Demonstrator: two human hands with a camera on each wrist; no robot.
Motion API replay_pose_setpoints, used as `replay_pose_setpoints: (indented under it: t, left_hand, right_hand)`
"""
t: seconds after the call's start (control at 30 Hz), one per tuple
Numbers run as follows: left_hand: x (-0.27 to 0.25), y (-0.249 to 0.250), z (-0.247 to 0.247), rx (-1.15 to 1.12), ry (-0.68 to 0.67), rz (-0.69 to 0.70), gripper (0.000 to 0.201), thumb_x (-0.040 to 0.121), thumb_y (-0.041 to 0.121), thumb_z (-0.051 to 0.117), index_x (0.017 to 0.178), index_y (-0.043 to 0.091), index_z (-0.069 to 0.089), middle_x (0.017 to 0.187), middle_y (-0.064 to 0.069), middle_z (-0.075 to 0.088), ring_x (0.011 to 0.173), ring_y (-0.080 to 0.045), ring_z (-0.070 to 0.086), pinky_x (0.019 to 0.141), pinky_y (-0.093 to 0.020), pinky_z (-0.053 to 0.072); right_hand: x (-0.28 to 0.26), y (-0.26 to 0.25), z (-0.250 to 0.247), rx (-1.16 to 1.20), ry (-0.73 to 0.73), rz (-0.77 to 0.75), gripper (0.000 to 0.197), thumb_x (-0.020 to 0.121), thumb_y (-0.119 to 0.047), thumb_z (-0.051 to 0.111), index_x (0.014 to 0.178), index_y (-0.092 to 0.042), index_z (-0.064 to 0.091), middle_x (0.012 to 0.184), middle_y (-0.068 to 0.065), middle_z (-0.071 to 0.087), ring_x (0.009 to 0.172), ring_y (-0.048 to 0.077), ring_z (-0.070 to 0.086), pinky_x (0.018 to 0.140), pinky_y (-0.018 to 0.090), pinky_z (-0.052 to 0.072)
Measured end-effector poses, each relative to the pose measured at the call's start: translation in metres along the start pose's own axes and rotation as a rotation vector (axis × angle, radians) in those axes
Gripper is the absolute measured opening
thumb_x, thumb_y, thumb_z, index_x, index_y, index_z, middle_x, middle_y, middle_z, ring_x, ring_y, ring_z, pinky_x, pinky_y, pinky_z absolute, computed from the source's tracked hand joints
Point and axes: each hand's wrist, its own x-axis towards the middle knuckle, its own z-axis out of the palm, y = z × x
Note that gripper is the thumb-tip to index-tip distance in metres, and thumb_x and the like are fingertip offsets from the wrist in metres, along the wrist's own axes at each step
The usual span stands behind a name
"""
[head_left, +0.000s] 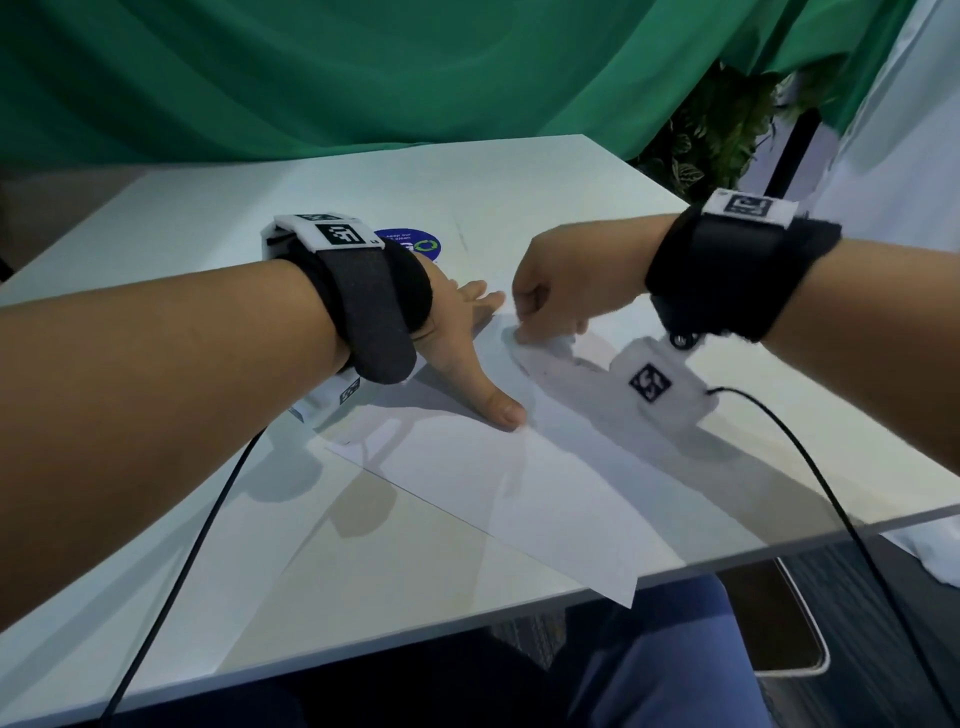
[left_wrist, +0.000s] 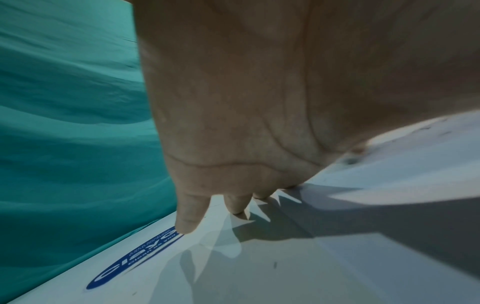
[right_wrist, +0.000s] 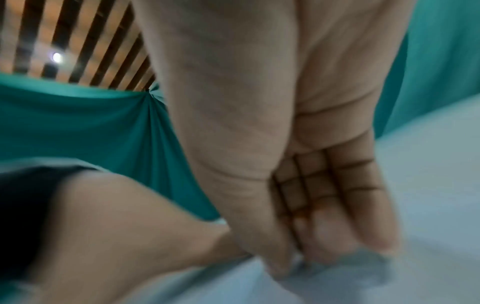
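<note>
A white sheet of paper (head_left: 519, 493) lies slantwise on the white table (head_left: 208, 545), and its near corner juts over the front edge. My left hand (head_left: 467, 343) lies flat on the sheet's left part, fingers straight and thumb spread toward me. In the left wrist view the left hand's fingertips (left_wrist: 189, 218) touch the tabletop. My right hand (head_left: 535, 322) pinches the sheet's far end between thumb and fingers. The right wrist view shows the right hand's thumb and fingers (right_wrist: 285, 257) closing on a raised bit of paper (right_wrist: 350, 267), blurred.
A round blue sticker (head_left: 408, 243) sits on the table beyond my left hand. Green cloth (head_left: 363, 78) hangs behind the table, with a leafy plant (head_left: 711, 135) at the back right. Black cables (head_left: 831, 493) trail from both wrists over the front edge.
</note>
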Motion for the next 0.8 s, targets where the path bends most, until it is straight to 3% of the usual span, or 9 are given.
replay_pose_setpoints:
  t: [0.1,0.23,0.37,0.5,0.67,0.8]
  left_hand:
    - [-0.001,0.001,-0.001,0.018,0.001,-0.008,0.169,0.025,0.111,0.053,0.159,0.043,-0.024,0.171,0.013,-0.024,0.161,-0.017,-0.006,0.127,-0.049,0.006]
    - [0.001,-0.001,0.000,-0.012,-0.007,0.004,0.167,0.026,0.111,0.055,0.159,0.047,-0.022,0.171,0.016,-0.022,0.160,-0.013,-0.010,0.125,-0.047,0.004]
    - [0.001,0.001,-0.001,0.031,0.008,-0.005,0.170,0.024,0.112,0.051,0.159,0.042,-0.024,0.171,0.012,-0.024,0.161,-0.020,-0.003,0.127,-0.052,0.008]
    - [0.002,-0.001,0.001,0.011,0.004,0.001,0.165,0.029,0.111,0.053,0.159,0.046,-0.025,0.171,0.014,-0.024,0.160,-0.016,-0.008,0.126,-0.051,0.005]
    - [0.002,0.002,-0.001,0.051,0.008,-0.019,0.170,0.023,0.113,0.049,0.158,0.042,-0.027,0.170,0.014,-0.026,0.161,-0.020,-0.002,0.128,-0.053,0.008]
    - [0.001,0.002,-0.002,0.041,-0.007,-0.014,0.170,0.025,0.111,0.051,0.159,0.041,-0.027,0.170,0.014,-0.026,0.161,-0.020,-0.004,0.128,-0.053,0.008]
  right_hand:
    - [0.003,0.010,-0.003,-0.033,0.065,0.077,0.020,0.086,-0.033,0.068,0.074,-0.018,0.074,0.065,-0.003,0.074,0.066,0.016,0.072,0.060,0.025,0.049]
    - [0.002,-0.006,0.006,-0.044,0.006,-0.026,0.019,0.086,-0.036,0.070,0.076,-0.019,0.074,0.069,-0.003,0.075,0.064,0.013,0.071,0.059,0.025,0.051]
    - [0.003,0.010,-0.007,-0.048,0.026,0.096,0.024,0.087,-0.034,0.068,0.078,-0.014,0.076,0.068,-0.002,0.075,0.070,0.016,0.075,0.061,0.024,0.048]
    - [0.000,-0.009,0.006,-0.106,0.011,-0.028,0.020,0.087,-0.034,0.069,0.077,-0.018,0.074,0.069,-0.002,0.074,0.062,0.014,0.066,0.055,0.023,0.045]
    - [-0.001,0.025,-0.010,0.004,-0.001,0.124,0.019,0.084,-0.034,0.070,0.075,-0.018,0.075,0.066,-0.006,0.076,0.059,0.007,0.071,0.076,0.033,0.062]
    - [-0.003,0.006,0.004,-0.049,0.010,0.001,0.020,0.086,-0.034,0.070,0.076,-0.018,0.073,0.067,-0.003,0.075,0.060,0.013,0.067,0.058,0.025,0.051]
